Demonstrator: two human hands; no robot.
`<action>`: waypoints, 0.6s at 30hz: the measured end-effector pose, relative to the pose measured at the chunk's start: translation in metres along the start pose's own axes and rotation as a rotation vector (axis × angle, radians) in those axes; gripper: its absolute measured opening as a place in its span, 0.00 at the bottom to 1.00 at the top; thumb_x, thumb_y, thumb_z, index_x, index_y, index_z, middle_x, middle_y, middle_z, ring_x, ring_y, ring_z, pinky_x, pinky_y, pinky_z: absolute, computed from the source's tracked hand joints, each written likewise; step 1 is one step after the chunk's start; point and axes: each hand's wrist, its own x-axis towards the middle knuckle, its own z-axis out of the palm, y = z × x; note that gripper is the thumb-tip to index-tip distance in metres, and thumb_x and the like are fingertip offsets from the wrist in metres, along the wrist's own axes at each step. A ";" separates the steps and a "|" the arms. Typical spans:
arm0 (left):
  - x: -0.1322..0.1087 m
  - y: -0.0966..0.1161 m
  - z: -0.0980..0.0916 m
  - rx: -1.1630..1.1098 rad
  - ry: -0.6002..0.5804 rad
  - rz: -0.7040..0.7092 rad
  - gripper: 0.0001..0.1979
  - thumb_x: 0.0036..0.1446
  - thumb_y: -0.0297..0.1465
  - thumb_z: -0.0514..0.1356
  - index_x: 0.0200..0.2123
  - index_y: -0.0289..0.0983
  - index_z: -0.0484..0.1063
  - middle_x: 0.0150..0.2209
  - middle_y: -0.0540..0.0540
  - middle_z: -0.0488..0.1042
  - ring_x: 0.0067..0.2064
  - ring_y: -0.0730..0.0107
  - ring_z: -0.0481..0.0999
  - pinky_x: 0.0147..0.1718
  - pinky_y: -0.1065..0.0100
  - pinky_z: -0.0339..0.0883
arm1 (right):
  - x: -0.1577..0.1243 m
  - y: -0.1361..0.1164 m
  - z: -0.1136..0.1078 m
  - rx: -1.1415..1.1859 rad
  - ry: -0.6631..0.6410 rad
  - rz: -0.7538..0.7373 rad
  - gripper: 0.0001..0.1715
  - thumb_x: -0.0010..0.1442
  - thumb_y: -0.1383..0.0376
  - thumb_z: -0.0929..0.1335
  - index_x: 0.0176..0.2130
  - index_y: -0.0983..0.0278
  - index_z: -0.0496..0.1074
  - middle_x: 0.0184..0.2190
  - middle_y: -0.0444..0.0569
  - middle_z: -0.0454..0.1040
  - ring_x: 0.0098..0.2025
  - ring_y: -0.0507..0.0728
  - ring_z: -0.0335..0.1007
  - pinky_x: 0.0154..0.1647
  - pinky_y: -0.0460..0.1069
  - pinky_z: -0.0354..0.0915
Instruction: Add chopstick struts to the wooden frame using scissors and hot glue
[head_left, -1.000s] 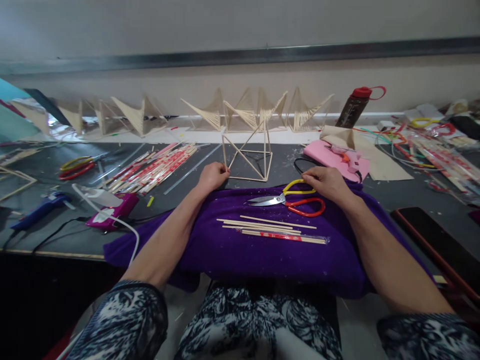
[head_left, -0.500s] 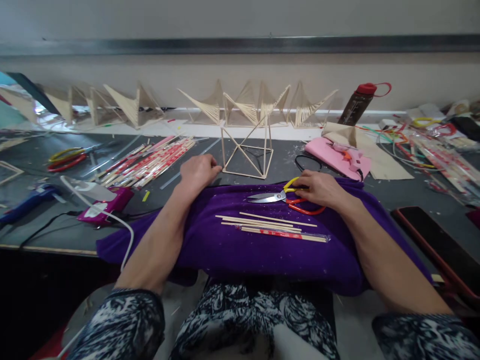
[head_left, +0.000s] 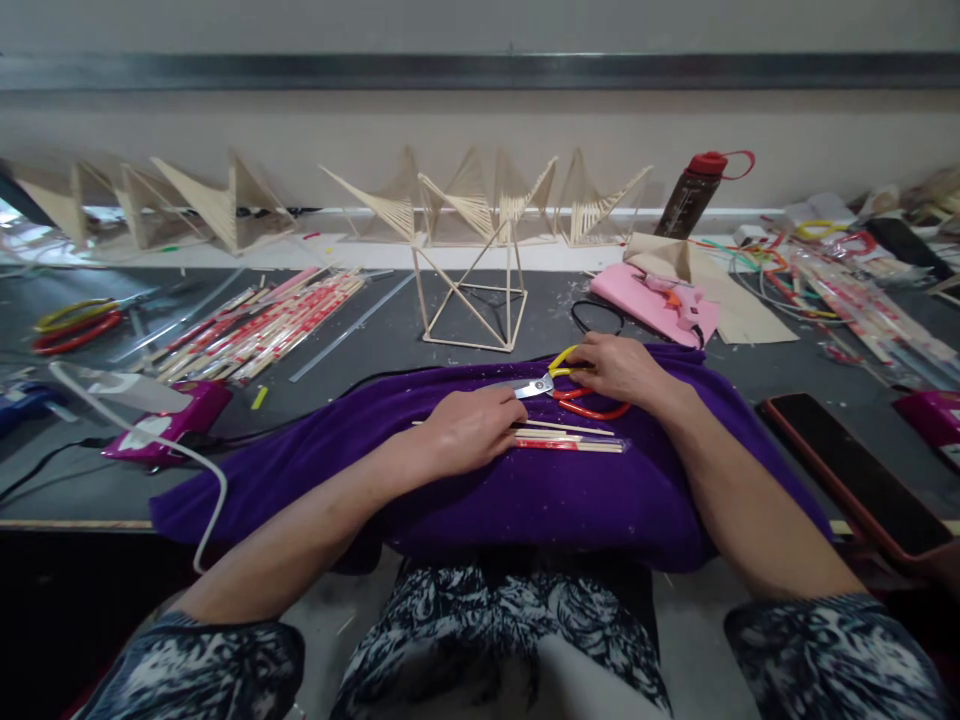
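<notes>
My right hand (head_left: pixel 619 368) grips the yellow upper handle of the scissors (head_left: pixel 532 388), whose red lower handle lies free on the purple cloth (head_left: pixel 555 500). The blades point left, tips hidden behind my left hand (head_left: pixel 469 428). That hand lies over the thin wooden sticks (head_left: pixel 577 428), its fingers curled together and the fingertips hidden; whether it pinches a stick I cannot tell. Nearest to me among the sticks is a pair of chopsticks in a clear, red-printed wrapper (head_left: pixel 570 445). Just beyond the cloth stands an open stick frame (head_left: pixel 469 345) with diagonal braces.
Wrapped chopsticks (head_left: pixel 277 325) and a magenta device (head_left: pixel 169 425) with a white cable lie left. Ribbed stick models (head_left: pixel 517 205) line the wall. Rightward are a pink glue gun (head_left: pixel 686 305), a dark bottle (head_left: pixel 690 195) and a phone (head_left: pixel 847 470).
My left hand has moved from beside the stick frame down and right onto the sticks. My right hand stays on the scissors. The view has shifted slightly to the right.
</notes>
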 end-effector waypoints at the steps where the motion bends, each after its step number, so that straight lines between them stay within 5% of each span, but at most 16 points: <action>1: 0.000 -0.003 -0.001 0.006 -0.010 0.003 0.10 0.57 0.32 0.52 0.41 0.41 0.70 0.41 0.43 0.73 0.39 0.62 0.73 0.30 0.67 0.62 | 0.000 0.000 0.000 0.003 0.002 0.000 0.15 0.59 0.60 0.64 0.44 0.59 0.74 0.36 0.50 0.72 0.36 0.55 0.68 0.31 0.47 0.56; 9: 0.003 -0.005 -0.007 0.105 -0.086 -0.017 0.08 0.56 0.37 0.54 0.36 0.40 0.68 0.36 0.46 0.74 0.35 0.62 0.73 0.27 0.67 0.60 | -0.001 0.002 -0.001 0.030 -0.022 -0.010 0.16 0.60 0.60 0.64 0.46 0.58 0.73 0.36 0.49 0.70 0.36 0.54 0.67 0.32 0.46 0.55; 18: -0.009 0.010 0.000 0.176 -0.035 0.004 0.08 0.61 0.31 0.48 0.36 0.37 0.66 0.36 0.44 0.72 0.34 0.63 0.71 0.26 0.67 0.60 | -0.001 0.001 0.000 0.016 -0.034 0.023 0.15 0.59 0.60 0.64 0.45 0.59 0.74 0.36 0.49 0.70 0.34 0.53 0.67 0.30 0.46 0.54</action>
